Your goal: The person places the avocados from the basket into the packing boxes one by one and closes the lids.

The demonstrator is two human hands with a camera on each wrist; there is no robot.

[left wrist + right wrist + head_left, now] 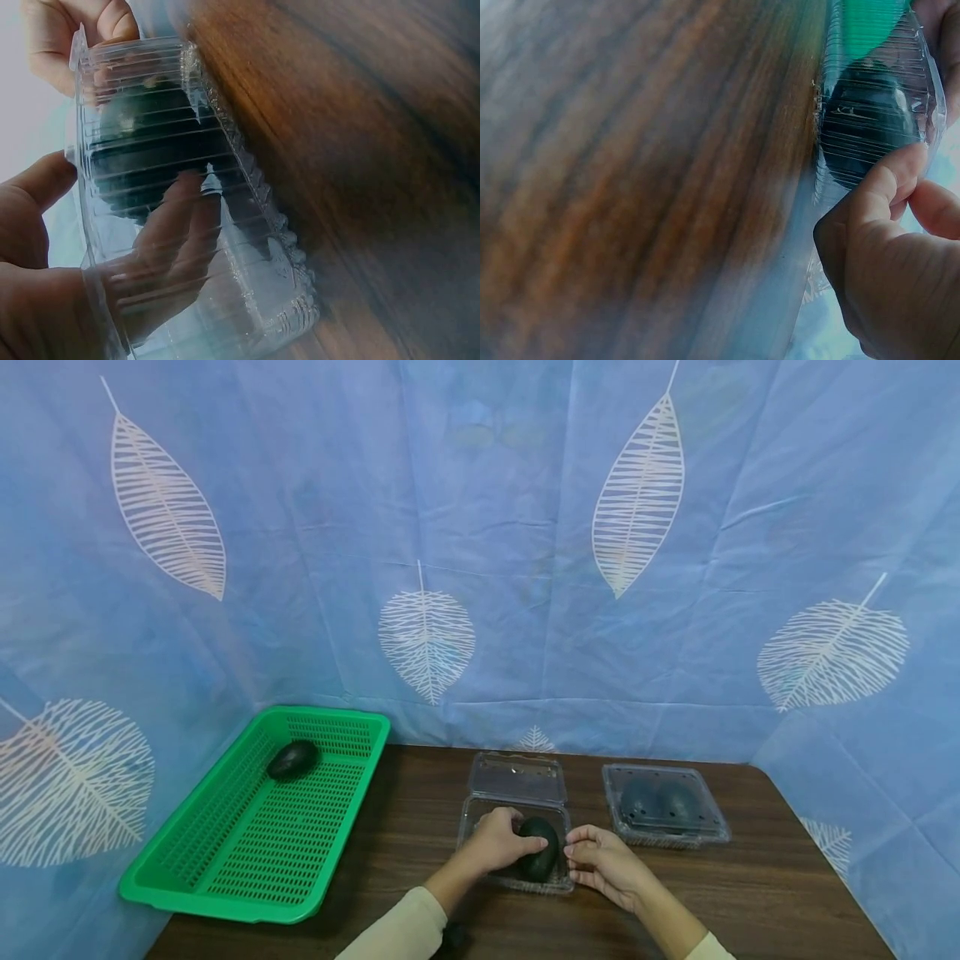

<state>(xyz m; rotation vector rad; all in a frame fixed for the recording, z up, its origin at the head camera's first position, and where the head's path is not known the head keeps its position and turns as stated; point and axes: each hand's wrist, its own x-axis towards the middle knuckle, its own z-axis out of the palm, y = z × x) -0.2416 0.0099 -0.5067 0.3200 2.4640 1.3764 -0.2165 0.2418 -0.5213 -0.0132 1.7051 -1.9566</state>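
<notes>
And the left hand (pixel 491 843) has its grip wrapped round an avocado (pixel 538 853) inside the open clamshell (pixel 480 812), right hand (pixel 611 867) at its side, whether pinching I can't tell, closed clamshell (pixel 666 806) and green basket (pixel 347 835) flanking on the counter (pixel 757 885).

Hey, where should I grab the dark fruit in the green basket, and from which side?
Probably across its middle, from above: the dark fruit is a rounded oval lying on its side in the green basket, whose raised walls could hinder a sideways reach.
</notes>
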